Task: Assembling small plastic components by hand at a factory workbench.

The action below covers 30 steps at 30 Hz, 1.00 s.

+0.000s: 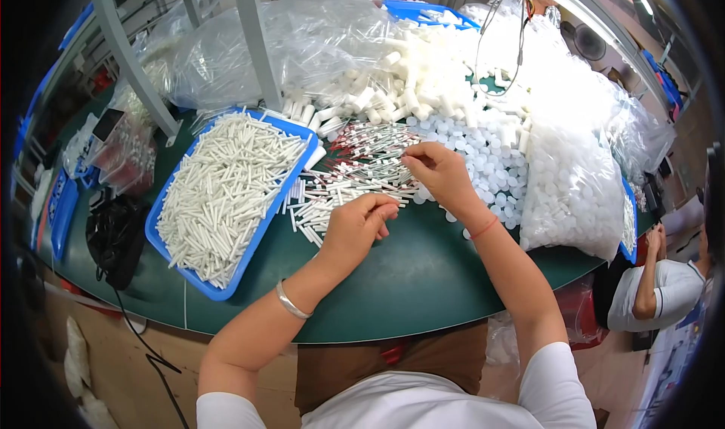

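My left hand [356, 231] is closed in a pinch over the near side of a pile of thin white sticks [313, 211]. Whatever its fingers hold is too small to make out. Just to the right and farther off, my right hand [442, 174] pinches too, its fingertips over thin sticks with red and dark parts [370, 143]; what lies between them is hidden. The hands are apart from each other. Beyond my right hand spread many small translucent white caps [491, 157]. A blue tray [219, 291] heaped with short white sticks stands to the left of my left hand.
Large clear plastic bags [226, 51] and white foam-like cylinders [411, 74] cover the far side of the green table [393, 297]. A full bag of white pieces [570, 187] stands at right. Grey posts [257, 44] rise from the table. Other people sit across and at right.
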Motion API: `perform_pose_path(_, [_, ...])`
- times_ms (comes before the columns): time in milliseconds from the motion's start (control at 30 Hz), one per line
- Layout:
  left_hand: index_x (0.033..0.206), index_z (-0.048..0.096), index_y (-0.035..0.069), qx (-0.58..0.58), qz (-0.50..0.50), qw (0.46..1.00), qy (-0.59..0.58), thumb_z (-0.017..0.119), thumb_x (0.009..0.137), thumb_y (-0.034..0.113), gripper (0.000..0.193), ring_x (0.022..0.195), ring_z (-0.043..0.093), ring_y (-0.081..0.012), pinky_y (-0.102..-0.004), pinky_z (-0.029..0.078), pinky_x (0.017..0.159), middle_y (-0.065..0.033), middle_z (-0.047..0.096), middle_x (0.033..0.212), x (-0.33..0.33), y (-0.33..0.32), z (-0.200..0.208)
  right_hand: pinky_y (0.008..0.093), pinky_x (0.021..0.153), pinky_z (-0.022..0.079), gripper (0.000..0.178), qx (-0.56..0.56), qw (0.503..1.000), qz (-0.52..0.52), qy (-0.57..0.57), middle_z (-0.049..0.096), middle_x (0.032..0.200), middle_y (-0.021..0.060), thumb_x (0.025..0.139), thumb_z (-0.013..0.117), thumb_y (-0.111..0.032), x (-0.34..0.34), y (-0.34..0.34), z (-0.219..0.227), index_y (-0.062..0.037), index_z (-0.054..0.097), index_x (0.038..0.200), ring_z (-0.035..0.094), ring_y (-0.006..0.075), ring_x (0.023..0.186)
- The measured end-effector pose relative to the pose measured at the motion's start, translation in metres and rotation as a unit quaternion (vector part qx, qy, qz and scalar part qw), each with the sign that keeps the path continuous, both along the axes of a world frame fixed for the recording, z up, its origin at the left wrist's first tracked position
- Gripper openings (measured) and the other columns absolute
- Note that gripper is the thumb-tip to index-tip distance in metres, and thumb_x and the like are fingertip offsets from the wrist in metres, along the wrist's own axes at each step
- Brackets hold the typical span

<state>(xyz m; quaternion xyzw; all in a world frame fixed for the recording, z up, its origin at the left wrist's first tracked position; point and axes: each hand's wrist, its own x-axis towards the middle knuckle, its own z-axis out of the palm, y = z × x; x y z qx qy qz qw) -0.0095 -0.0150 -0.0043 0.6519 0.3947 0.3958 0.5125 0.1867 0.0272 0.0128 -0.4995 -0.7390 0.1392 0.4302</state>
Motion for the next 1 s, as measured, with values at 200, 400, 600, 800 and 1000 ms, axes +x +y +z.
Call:
perform_pose_path(200, [0.104, 0.066, 0.0, -0.096, -0.023, 0.99, -0.099, 0.058, 0.096, 0.017, 0.02, 0.056, 0.056, -0.0078, -0.0206, 0.047, 0.052, -0.0057, 0.066, 0.084, -0.002, -0.001, 0.002, 0.0246, 0.066, 0.051, 0.012, -0.272, 0.857, 0.111, 0.424, 0.066, 0.083, 0.0073, 0.088, 0.066, -0.008, -0.009, -0.045, 0.019, 0.0, 0.057, 0.091, 0.064, 0.0134, 0.07])
perform_pose_path(400, [0.101, 0.066, -0.002, -0.103, -0.019, 0.987, -0.122, 0.059, 0.095, 0.017, 0.021, 0.056, 0.056, -0.0074, -0.0197, 0.045, 0.051, -0.0059, 0.066, 0.082, 0.001, -0.002, 0.001, 0.0259, 0.07, 0.052, 0.011, -0.253, 0.867, 0.11, 0.415, 0.067, 0.089, 0.0101, 0.089, 0.066, -0.006, -0.009, -0.054, 0.007, -0.0008, 0.057, 0.089, 0.063, 0.0138, 0.073])
perform_pose_path(600, [0.105, 0.064, -0.002, -0.13, -0.013, 0.986, -0.104, 0.059, 0.095, 0.016, 0.022, 0.058, 0.056, -0.0077, -0.02, 0.046, 0.052, -0.0061, 0.066, 0.083, 0.0, -0.002, 0.001, 0.0255, 0.07, 0.051, 0.008, -0.245, 0.871, 0.113, 0.41, 0.066, 0.091, 0.0098, 0.089, 0.064, -0.005, -0.01, -0.056, 0.005, 0.0002, 0.059, 0.091, 0.062, 0.0129, 0.075])
perform_pose_path(800, [0.11, 0.062, -0.002, -0.107, -0.026, 0.989, -0.098, 0.059, 0.095, 0.015, 0.023, 0.062, 0.057, -0.0067, -0.0195, 0.046, 0.055, -0.0055, 0.066, 0.085, 0.002, -0.004, 0.0, 0.0251, 0.07, 0.05, 0.009, -0.257, 0.855, 0.122, 0.434, 0.065, 0.091, 0.0095, 0.089, 0.065, -0.006, -0.007, -0.055, -0.002, -0.0003, 0.058, 0.091, 0.061, 0.0128, 0.076])
perform_pose_path(1000, [0.111, 0.063, 0.001, -0.101, -0.034, 0.99, -0.088, 0.059, 0.096, 0.016, 0.022, 0.061, 0.054, -0.005, -0.0182, 0.044, 0.055, -0.0039, 0.067, 0.085, 0.001, -0.005, 0.001, 0.0214, 0.07, 0.048, 0.012, -0.266, 0.862, 0.106, 0.418, 0.065, 0.085, 0.0048, 0.088, 0.067, -0.008, -0.009, -0.056, -0.004, -0.002, 0.059, 0.092, 0.06, 0.0088, 0.075])
